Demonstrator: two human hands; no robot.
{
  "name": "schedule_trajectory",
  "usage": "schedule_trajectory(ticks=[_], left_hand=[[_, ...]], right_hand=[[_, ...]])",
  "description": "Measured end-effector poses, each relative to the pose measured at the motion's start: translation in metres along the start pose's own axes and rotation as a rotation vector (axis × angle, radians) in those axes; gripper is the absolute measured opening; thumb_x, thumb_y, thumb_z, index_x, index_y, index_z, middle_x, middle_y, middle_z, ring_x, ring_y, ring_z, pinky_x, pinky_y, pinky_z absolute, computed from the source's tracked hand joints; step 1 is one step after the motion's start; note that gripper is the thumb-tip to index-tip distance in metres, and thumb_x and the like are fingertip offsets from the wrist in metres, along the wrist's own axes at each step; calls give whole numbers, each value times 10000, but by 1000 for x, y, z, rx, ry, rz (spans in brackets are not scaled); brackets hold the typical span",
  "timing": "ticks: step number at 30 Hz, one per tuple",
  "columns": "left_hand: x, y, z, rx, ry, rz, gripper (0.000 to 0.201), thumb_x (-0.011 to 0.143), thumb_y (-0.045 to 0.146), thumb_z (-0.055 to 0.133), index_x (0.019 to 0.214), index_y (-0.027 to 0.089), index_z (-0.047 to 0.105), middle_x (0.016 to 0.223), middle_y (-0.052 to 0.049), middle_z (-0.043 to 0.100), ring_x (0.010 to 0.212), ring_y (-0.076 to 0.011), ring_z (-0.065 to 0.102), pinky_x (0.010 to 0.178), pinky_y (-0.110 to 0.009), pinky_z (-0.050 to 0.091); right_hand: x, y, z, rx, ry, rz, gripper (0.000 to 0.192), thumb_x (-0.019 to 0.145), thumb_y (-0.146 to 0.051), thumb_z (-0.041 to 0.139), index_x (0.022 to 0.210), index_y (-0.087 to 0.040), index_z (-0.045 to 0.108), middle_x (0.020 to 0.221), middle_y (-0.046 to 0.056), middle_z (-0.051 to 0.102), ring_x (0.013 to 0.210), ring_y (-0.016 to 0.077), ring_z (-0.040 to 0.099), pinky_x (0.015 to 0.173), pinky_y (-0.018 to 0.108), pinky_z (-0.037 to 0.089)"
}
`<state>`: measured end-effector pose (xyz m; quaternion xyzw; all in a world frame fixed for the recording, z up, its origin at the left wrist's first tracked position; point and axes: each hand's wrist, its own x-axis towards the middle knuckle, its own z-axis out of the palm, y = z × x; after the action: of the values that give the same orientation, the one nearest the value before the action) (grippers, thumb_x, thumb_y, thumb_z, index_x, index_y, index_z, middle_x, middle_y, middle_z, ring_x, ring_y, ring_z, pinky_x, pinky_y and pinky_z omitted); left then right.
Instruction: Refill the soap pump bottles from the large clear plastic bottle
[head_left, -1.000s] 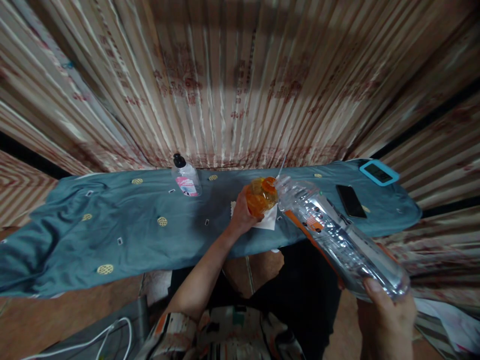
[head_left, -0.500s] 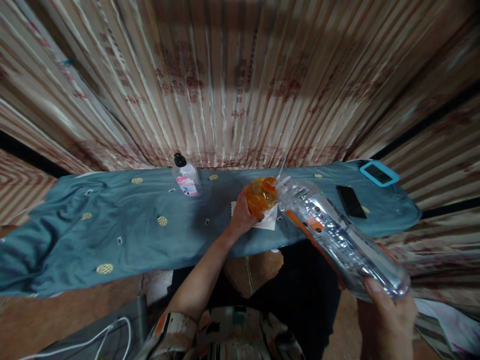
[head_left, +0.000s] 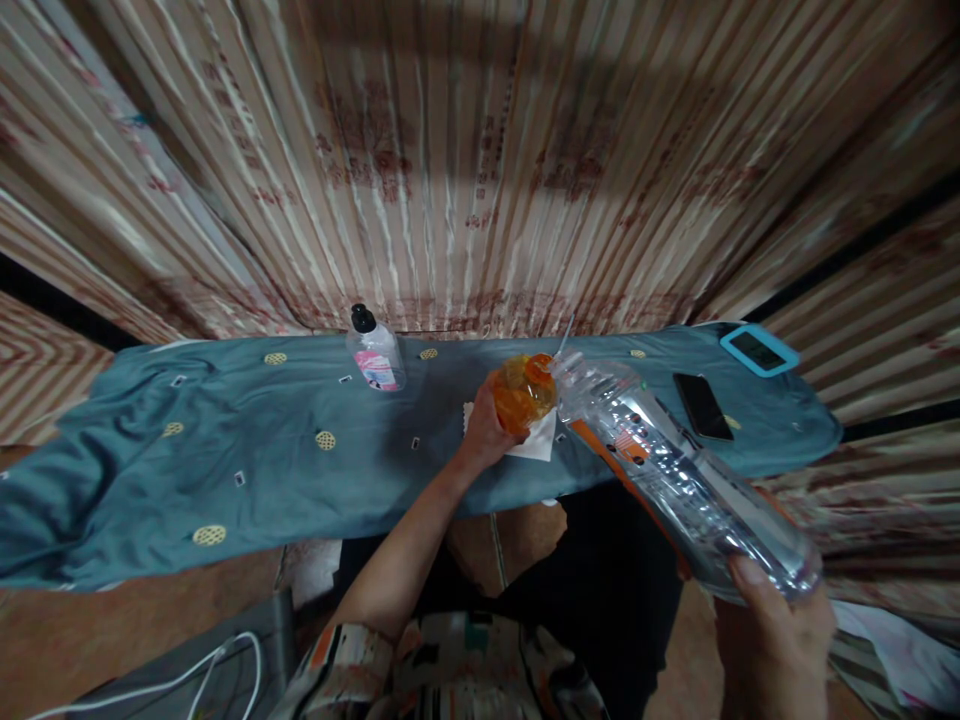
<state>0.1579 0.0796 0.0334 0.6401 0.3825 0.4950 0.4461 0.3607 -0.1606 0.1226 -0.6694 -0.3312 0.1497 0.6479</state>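
My left hand is wrapped around a small orange bottle that stands on a white napkin on the teal cloth. My right hand grips the base of a large clear plastic water bottle. The big bottle is tilted down, with its mouth right at the top of the orange bottle.
A small clear bottle with a black cap and pink label stands at the back of the cloth. A black phone and a blue-framed device lie at the right end. Striped curtains hang behind. A white cable lies on the floor.
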Motion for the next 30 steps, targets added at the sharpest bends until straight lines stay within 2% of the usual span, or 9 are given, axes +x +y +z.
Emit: schedule_trajectory(ticks=[3, 6, 8, 11, 17, 24, 30], left_hand=[[0, 1, -1, 7, 6, 0, 982, 560, 144, 936, 1464, 247, 568, 1497, -121, 686, 1451, -372, 641, 1303, -614, 486], [-1, 3, -1, -6, 11, -16, 984, 559, 113, 931, 1467, 234, 570, 1510, -135, 676, 1457, -389, 639, 1303, -611, 494], [-1, 4, -1, -7, 12, -31, 994, 551, 101, 932, 1468, 225, 571, 1506, -136, 679, 1454, -395, 643, 1296, -608, 505], [-1, 7, -1, -6, 5, -44, 988, 558, 96, 927, 1472, 230, 576, 1492, -114, 693, 1447, -381, 652, 1303, -587, 504], [0, 7, 0, -35, -2, -3, 976, 564, 82, 921, 1464, 219, 569, 1493, -137, 684, 1440, -383, 648, 1295, -610, 493], [0, -2, 0, -27, 0, 6, 993, 563, 87, 931, 1472, 253, 568, 1488, -104, 682, 1407, -348, 658, 1281, -570, 507], [0, 2, -1, 10, 17, 12, 964, 587, 129, 933, 1473, 228, 566, 1473, -134, 690, 1412, -383, 660, 1266, -611, 522]], right_hand=[[1, 1, 1, 28, 33, 41, 876, 755, -566, 876, 1528, -235, 631, 1381, 146, 647, 1222, 405, 644, 1016, 643, 585], [2, -2, 4, 59, 50, 51, 898, 729, -565, 891, 1524, -230, 641, 1317, 137, 657, 1113, 365, 660, 984, 624, 597], [2, -7, 7, 78, 54, 65, 903, 709, -564, 909, 1506, -221, 659, 1283, 130, 660, 1034, 321, 648, 957, 590, 606], [2, -14, 10, 117, 65, 100, 923, 687, -543, 943, 1502, -212, 666, 1335, 132, 646, 1002, 274, 612, 942, 528, 605], [2, -14, 10, 117, 81, 103, 942, 660, -537, 957, 1484, -180, 674, 1285, 127, 657, 1007, 270, 604, 836, 402, 559], [0, -13, 13, 116, 55, 113, 926, 690, -539, 925, 1511, -206, 654, 1344, 145, 643, 979, 278, 621, 893, 509, 610], [0, -10, 10, 92, 53, 106, 912, 701, -544, 915, 1506, -208, 648, 1334, 150, 643, 1034, 322, 650, 924, 567, 619]])
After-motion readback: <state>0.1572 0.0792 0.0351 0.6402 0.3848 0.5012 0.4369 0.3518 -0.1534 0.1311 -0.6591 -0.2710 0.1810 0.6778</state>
